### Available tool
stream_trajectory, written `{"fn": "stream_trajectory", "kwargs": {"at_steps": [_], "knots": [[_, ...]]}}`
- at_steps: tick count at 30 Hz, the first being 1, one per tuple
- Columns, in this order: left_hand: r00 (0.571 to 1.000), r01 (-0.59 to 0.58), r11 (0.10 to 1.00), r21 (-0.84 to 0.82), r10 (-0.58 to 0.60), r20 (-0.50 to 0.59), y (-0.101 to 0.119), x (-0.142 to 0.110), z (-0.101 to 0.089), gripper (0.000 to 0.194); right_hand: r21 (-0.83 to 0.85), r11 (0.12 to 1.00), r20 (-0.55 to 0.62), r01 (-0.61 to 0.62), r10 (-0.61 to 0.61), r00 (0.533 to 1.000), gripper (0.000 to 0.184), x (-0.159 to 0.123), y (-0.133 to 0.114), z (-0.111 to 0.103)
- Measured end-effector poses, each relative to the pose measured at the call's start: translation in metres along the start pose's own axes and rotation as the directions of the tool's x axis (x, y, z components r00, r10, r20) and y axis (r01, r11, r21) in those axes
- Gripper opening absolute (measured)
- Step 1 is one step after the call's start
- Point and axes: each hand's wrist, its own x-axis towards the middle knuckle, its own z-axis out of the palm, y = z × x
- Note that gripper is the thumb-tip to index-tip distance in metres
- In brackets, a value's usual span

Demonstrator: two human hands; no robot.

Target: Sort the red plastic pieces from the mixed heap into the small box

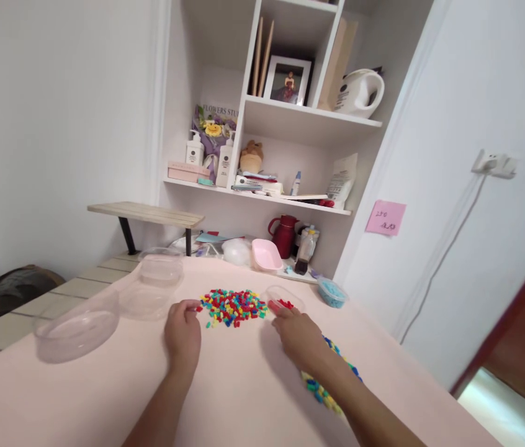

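A heap of small colourful plastic pieces (234, 307) in red, yellow, green and blue lies mid-table. At its left edge my left hand (183, 332) is closed, thumb and finger together, with a small red piece (199, 308) at the fingertips. My right hand (300, 335) reaches to a shallow clear container (300, 299) right of the heap, its fingers bent together over the near left rim. Red pieces (286, 303) lie inside that container. What the right fingertips hold, if anything, is hidden. Under the right forearm spreads a second group of mixed pieces (321, 394).
Clear plastic tubs (76, 329) stand at the left of the pink-covered table (234, 397). A tub of light blue pieces (332, 292) sits at the right edge. Behind are a pink tray (267, 255), a dark red jug (284, 236), a bottle (306, 251) and shelves (290, 202).
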Motion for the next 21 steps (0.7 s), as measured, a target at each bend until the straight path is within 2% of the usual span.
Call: {"fn": "stream_trajectory", "kwargs": {"at_steps": [3, 5, 8, 11, 14, 17, 19, 21], "knots": [[1.0, -0.011, 0.993, 0.12, 0.009, 0.022, -0.001, 0.003, -0.001, 0.042, 0.302, 0.951, -0.058, 0.069, -0.054, 0.997, 0.036, 0.027, -0.015, 0.011], [0.996, -0.04, 0.978, 0.206, 0.023, 0.088, -0.001, 0.001, 0.003, 0.046, 0.411, 0.912, -0.075, 0.012, 0.021, 0.997, 0.04, 0.043, -0.025, 0.027], [0.978, -0.132, 0.945, 0.301, 0.076, 0.192, -0.001, -0.005, 0.012, 0.053, 0.394, 0.899, -0.067, -0.191, 0.235, 0.97, 0.046, 0.058, -0.037, 0.052], [0.935, -0.269, 0.909, 0.32, 0.166, 0.314, -0.003, -0.011, 0.02, 0.055, 0.367, 0.899, -0.073, -0.239, 0.284, 0.956, 0.051, 0.058, -0.042, 0.064], [0.869, -0.391, 0.875, 0.285, 0.249, 0.427, -0.006, -0.014, 0.025, 0.056, 0.39, 0.908, -0.037, -0.155, 0.184, 0.982, 0.059, 0.054, -0.044, 0.064], [0.814, -0.464, 0.854, 0.236, 0.306, 0.494, -0.008, -0.014, 0.026, 0.057, 0.454, 0.891, -0.035, -0.031, 0.053, 0.998, 0.061, 0.051, -0.045, 0.06], [0.787, -0.495, 0.845, 0.203, 0.336, 0.517, -0.009, -0.013, 0.025, 0.058, 0.521, 0.852, -0.048, 0.043, -0.021, 0.999, 0.057, 0.05, -0.044, 0.058], [0.764, -0.515, 0.841, 0.165, 0.363, 0.533, -0.01, -0.01, 0.025, 0.061, 0.617, 0.777, -0.083, 0.12, -0.087, 0.993, 0.053, 0.046, -0.041, 0.057]]}}
